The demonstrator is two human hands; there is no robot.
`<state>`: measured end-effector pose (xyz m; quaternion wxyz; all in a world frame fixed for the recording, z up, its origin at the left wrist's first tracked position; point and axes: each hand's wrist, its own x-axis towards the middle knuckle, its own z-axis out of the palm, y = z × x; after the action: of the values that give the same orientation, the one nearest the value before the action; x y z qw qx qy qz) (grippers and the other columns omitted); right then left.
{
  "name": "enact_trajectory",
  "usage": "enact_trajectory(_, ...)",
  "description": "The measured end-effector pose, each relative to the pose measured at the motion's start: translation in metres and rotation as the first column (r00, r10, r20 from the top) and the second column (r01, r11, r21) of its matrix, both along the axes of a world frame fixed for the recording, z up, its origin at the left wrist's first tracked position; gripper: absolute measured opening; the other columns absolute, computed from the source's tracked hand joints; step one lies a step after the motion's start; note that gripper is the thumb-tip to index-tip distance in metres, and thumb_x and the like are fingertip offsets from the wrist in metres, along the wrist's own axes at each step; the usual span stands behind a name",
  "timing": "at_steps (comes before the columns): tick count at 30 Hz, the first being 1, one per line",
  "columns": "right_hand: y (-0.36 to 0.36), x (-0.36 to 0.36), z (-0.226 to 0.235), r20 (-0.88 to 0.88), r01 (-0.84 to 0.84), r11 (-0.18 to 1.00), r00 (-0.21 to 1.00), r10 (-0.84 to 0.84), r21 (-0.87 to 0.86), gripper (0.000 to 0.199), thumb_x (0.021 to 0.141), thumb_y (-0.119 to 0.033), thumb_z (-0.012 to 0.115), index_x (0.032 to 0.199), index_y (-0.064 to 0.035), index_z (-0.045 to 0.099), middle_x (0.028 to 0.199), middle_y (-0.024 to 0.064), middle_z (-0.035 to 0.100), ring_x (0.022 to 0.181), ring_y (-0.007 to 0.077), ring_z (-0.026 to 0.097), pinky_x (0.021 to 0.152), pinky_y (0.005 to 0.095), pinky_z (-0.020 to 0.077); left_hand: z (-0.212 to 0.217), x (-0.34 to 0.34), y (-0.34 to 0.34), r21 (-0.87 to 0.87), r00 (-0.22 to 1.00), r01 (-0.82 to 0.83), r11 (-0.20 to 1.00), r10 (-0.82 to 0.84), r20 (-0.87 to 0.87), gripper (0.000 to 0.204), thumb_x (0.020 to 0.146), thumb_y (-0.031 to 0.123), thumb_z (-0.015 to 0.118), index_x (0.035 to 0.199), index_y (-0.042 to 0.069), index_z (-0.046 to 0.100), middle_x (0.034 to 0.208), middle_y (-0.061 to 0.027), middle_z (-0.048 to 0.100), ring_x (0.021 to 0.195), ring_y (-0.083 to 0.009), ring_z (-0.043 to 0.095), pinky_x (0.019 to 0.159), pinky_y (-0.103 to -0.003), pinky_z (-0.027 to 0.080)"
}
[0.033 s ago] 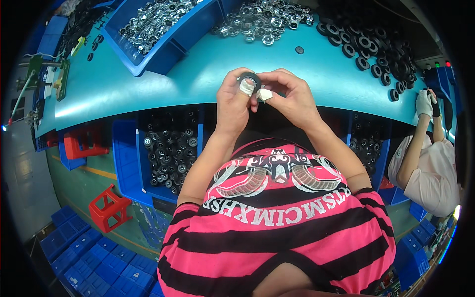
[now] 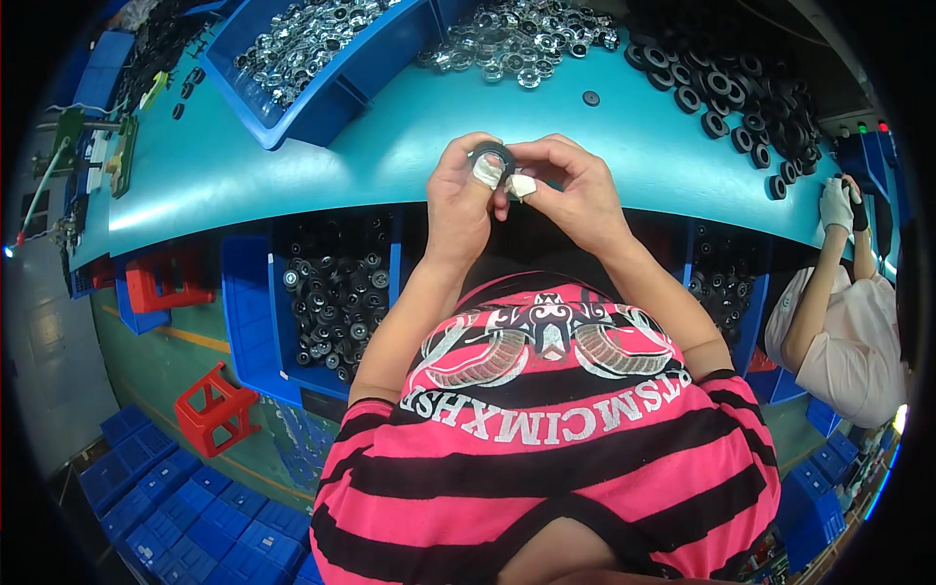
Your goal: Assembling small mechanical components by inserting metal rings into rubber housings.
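Left hand: the left hand (image 2: pixel 460 195) is closed round a small black ring (image 2: pixel 492 154), pinching it between thumb and fingers at the near edge of the teal bench (image 2: pixel 390 146); its thumb wears a white fingertip wrap.
Right hand: the right hand (image 2: pixel 575 185) is drawn in against the left, fingertips narrowed onto the same ring from the other side, one tip also wrapped in white.
Ring: held up just above the bench edge, between both hands, not resting on anything; from here I cannot tell whether it is one piece or two pressed together.
On the bench: a blue tray (image 2: pixel 322 97) of shiny metal parts to the left, a loose heap of more metal parts (image 2: pixel 517 44) at the back, a spread of black rings (image 2: pixel 741 88) to the right, and one stray black disc (image 2: pixel 590 97) lying alone.
Below the bench: a blue bin of dark parts (image 2: pixel 336 292) in front of the left knee.
Neighbour: a person in white with a gloved hand (image 2: pixel 837 203) works at the far right, well apart.
Risk: the grip is only fingertips on a small round piece held over the bench lip, so a slip, likelier with the wrapped tips, would probably drop it into the bin below, where it would be lost among look-alikes.
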<state>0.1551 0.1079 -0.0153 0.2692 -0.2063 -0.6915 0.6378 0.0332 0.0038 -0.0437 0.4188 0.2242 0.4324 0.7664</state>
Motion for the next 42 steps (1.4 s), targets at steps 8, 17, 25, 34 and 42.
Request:
enact_trajectory(8, -0.005, -0.004, 0.001, 0.002, 0.083, 0.994, 0.997, -0.083, 0.067, 0.023, 0.081, -0.005, 0.075, 0.104, -0.0010, 0.072, 0.097, 0.0054, 0.067, 0.082, 0.0115, 0.065, 0.076, 0.0254, 0.0541, 0.000, -0.001, 0.002, -0.057, 0.993, -0.024, 0.998, 0.017, -0.120, 0.027, 0.099, 0.021, 0.063, 0.120, 0.003, 0.060, 0.086, -0.0041, 0.064, 0.060, -0.0075, 0.056, 0.049, -0.021, 0.048)
enact_trajectory(17, 0.012, 0.001, -0.007, -0.004, -0.042, 0.955, 0.999, 0.043, -0.294, 0.026, 0.086, -0.001, 0.068, 0.111, 0.0047, 0.065, 0.103, 0.0129, 0.072, 0.090, 0.0135, 0.069, 0.083, 0.0277, 0.0558, 0.015, -0.001, 0.000, -0.140, 0.997, 0.048, 0.989, -0.057, -0.060, 0.030, 0.103, 0.019, 0.053, 0.128, 0.002, 0.059, 0.093, -0.0067, 0.068, 0.067, -0.0063, 0.056, 0.054, -0.022, 0.050)
enact_trajectory(25, 0.009, -0.005, -0.004, 0.048, -0.010, 0.938, 0.998, 0.028, -0.346, 0.027, 0.086, -0.001, 0.066, 0.112, 0.0041, 0.066, 0.099, 0.0096, 0.072, 0.091, 0.0133, 0.068, 0.084, 0.0269, 0.0545, 0.015, -0.009, -0.002, -0.282, 0.973, 0.073, 0.957, -0.130, -0.190, 0.035, 0.101, 0.013, 0.051, 0.135, 0.006, 0.055, 0.093, -0.0052, 0.065, 0.069, -0.0063, 0.055, 0.058, -0.021, 0.049)
enact_trajectory(34, 0.014, -0.010, -0.020, 0.088, 0.011, 0.989, 0.996, 0.002, -0.145, 0.023, 0.088, -0.006, 0.064, 0.110, 0.0019, 0.069, 0.103, 0.0080, 0.069, 0.087, 0.0127, 0.066, 0.077, 0.0270, 0.0534, 0.014, 0.001, -0.006, -0.272, 0.820, 0.025, 0.962, -0.175, -0.546, 0.058, 0.089, -0.007, 0.059, 0.145, 0.005, 0.045, 0.115, -0.0093, 0.065, 0.105, -0.0177, 0.065, 0.090, -0.033, 0.053)
enact_trajectory(42, 0.018, -0.016, -0.019, 0.046, -0.036, 0.959, 0.998, 0.051, -0.281, 0.020, 0.087, -0.005, 0.068, 0.106, 0.0006, 0.066, 0.096, 0.0070, 0.069, 0.086, 0.0125, 0.065, 0.075, 0.0274, 0.0535, 0.011, 0.001, 0.002, -0.210, 0.681, -0.123, 0.970, -0.072, -0.729, 0.050, 0.088, -0.006, 0.059, 0.136, 0.002, 0.049, 0.109, -0.0204, 0.068, 0.098, -0.0311, 0.069, 0.084, -0.038, 0.054)
